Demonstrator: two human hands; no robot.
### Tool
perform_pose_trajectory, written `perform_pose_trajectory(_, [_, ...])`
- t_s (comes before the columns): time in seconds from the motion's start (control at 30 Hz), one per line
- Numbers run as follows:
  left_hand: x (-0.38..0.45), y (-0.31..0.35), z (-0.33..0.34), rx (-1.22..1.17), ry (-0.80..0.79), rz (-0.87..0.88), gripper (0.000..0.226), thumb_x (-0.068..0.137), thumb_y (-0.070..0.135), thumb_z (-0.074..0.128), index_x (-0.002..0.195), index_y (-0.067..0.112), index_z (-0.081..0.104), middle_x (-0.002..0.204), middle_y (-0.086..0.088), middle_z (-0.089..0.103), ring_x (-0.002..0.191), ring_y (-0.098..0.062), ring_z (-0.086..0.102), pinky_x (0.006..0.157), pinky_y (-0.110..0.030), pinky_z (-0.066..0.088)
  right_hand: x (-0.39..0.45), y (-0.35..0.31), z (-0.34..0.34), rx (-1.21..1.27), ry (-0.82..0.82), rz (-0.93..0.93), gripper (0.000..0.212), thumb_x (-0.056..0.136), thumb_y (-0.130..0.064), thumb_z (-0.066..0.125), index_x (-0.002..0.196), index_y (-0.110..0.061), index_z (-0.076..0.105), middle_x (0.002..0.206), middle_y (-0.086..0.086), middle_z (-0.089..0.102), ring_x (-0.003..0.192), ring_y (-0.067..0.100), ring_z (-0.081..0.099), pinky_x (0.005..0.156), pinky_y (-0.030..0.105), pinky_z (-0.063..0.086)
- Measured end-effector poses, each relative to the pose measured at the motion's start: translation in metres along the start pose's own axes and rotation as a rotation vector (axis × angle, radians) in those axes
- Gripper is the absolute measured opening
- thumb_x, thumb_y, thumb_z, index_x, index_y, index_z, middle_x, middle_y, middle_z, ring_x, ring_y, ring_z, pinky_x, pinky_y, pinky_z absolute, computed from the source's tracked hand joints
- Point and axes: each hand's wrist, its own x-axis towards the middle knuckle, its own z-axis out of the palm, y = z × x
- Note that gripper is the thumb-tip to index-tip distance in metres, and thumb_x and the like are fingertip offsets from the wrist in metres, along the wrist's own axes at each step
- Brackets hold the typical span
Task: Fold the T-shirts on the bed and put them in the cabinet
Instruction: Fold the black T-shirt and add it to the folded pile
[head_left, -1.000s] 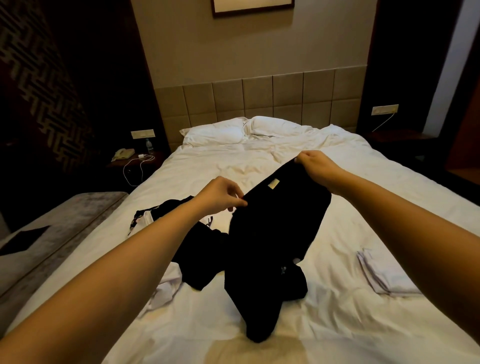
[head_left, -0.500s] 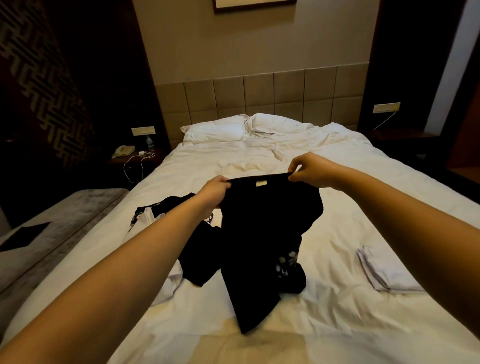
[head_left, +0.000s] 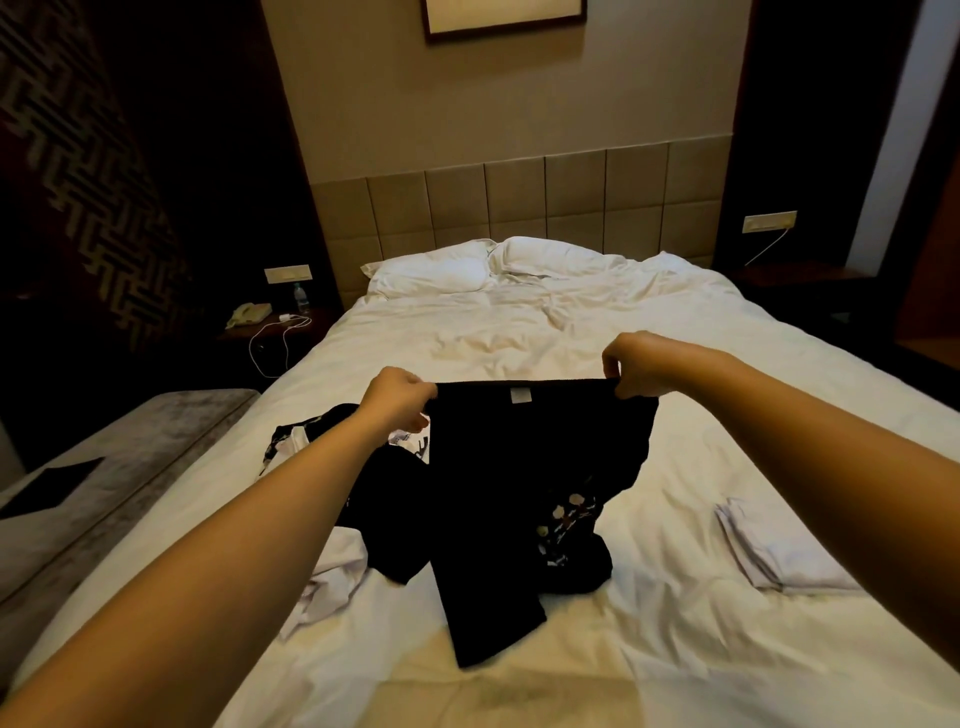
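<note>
A black T-shirt (head_left: 519, 467) hangs above the white bed (head_left: 519, 332), its top edge stretched level with a small label at the middle. My left hand (head_left: 397, 397) pinches the left end of that edge and my right hand (head_left: 636, 364) pinches the right end. The shirt's lower part drapes onto a heap of other dark and white T-shirts (head_left: 343, 545) lying left of centre on the bed. A folded white T-shirt (head_left: 774, 551) lies flat on the right side of the bed. The cabinet is not in view.
Two white pillows (head_left: 467, 267) lie against the padded headboard. A grey bench (head_left: 104, 467) runs along the bed's left side. A nightstand at the far left holds a telephone (head_left: 249, 314), a bottle and a white cable. Dark furniture stands at the right.
My hands have moved apart and levelled out, stretching the black T-shirt's top edge straight between them. The shirt now hangs spread wider over the heap.
</note>
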Motion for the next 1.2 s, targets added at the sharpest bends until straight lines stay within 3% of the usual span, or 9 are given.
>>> perform_pose_trajectory(0.17, [-0.001,0.017,-0.007,-0.497,-0.005,-0.118,0.011,0.100,0.007,0.050,0.101,0.002,0.059,0.094,-0.013,0.057,0.073,-0.022,0.057,0.047,-0.026,0.052,-0.001,0.012,-0.008,0.419,0.039,0.007,0.013,0.097,-0.010,0.056,0.105,-0.008,0.066,0.098,0.010,0.061,0.084,0.021,0.053,0.072,0.025,0.044])
perform_pose_trajectory(0.3, [-0.001,0.037,-0.008,-0.727,-0.020,-0.002,0.016,0.101,0.002,0.044,0.093,0.002,0.057,0.100,-0.015,0.055,0.090,-0.026,0.061,0.065,-0.032,0.062,-0.005,0.009,-0.011,0.602,0.071,0.034,0.023,0.101,-0.014,0.051,0.109,0.002,0.067,0.097,0.014,0.062,0.068,0.020,0.045,0.061,0.027,0.039])
perform_pose_trajectory(0.43, [-0.002,0.051,-0.021,-0.343,0.067,0.235,0.026,0.100,0.003,0.047,0.079,0.009,0.060,0.087,-0.009,0.058,0.083,-0.022,0.059,0.076,-0.030,0.055,-0.014,0.004,-0.021,0.927,0.110,-0.097,0.029,0.104,-0.011,0.043,0.105,0.009,0.064,0.083,0.015,0.057,0.065,0.020,0.052,0.053,0.023,0.047])
perform_pose_trajectory(0.53, [-0.005,0.066,-0.041,-0.166,0.138,0.350,0.024,0.101,0.008,0.049,0.082,0.012,0.064,0.087,-0.012,0.061,0.081,-0.025,0.058,0.079,-0.036,0.047,-0.012,0.005,-0.039,1.059,0.217,-0.089,0.026,0.102,-0.005,0.046,0.110,0.016,0.058,0.100,0.029,0.056,0.088,0.033,0.062,0.065,0.029,0.061])
perform_pose_trajectory(0.73, [-0.013,0.125,-0.086,0.116,0.301,0.452,0.021,0.099,0.017,0.053,0.086,0.012,0.067,0.076,-0.004,0.060,0.070,-0.020,0.054,0.064,-0.031,0.041,-0.010,-0.005,-0.104,0.846,0.460,-0.074,0.029,0.102,-0.006,0.040,0.092,0.008,0.063,0.090,0.020,0.053,0.084,0.034,0.059,0.081,0.049,0.060])
perform_pose_trajectory(0.87, [-0.024,0.176,-0.120,0.086,0.388,0.518,0.020,0.099,0.015,0.054,0.089,0.007,0.070,0.084,-0.004,0.065,0.076,-0.018,0.060,0.071,-0.034,0.048,-0.016,-0.014,-0.161,1.019,0.619,-0.101,0.021,0.100,-0.002,0.039,0.091,-0.004,0.058,0.093,0.018,0.044,0.078,0.034,0.052,0.052,0.029,0.059])
perform_pose_trajectory(0.93, [-0.031,0.199,-0.132,0.060,0.443,0.546,0.020,0.098,0.014,0.055,0.092,0.003,0.071,0.086,-0.006,0.066,0.078,-0.018,0.062,0.072,-0.033,0.049,-0.022,-0.022,-0.186,1.088,0.683,-0.147,0.019,0.102,-0.004,0.040,0.093,-0.005,0.057,0.090,0.016,0.043,0.076,0.027,0.049,0.048,0.022,0.054])
perform_pose_trajectory(1.07, [-0.037,0.216,-0.141,0.115,0.535,0.504,0.025,0.097,0.013,0.053,0.075,0.005,0.062,0.073,-0.010,0.056,0.067,-0.021,0.052,0.065,-0.031,0.039,-0.026,-0.030,-0.201,0.877,0.629,-0.195,0.019,0.100,-0.006,0.047,0.088,-0.005,0.062,0.084,0.014,0.055,0.078,0.023,0.055,0.071,0.028,0.050])
perform_pose_trajectory(1.2, [-0.045,0.219,-0.152,0.160,0.484,0.438,0.025,0.100,0.015,0.047,0.078,0.008,0.053,0.073,-0.010,0.048,0.067,-0.024,0.045,0.062,-0.035,0.034,-0.032,-0.027,-0.207,0.629,0.472,-0.235,0.008,0.096,-0.014,0.059,0.103,-0.014,0.063,0.092,0.005,0.062,0.084,0.017,0.059,0.079,0.029,0.048])
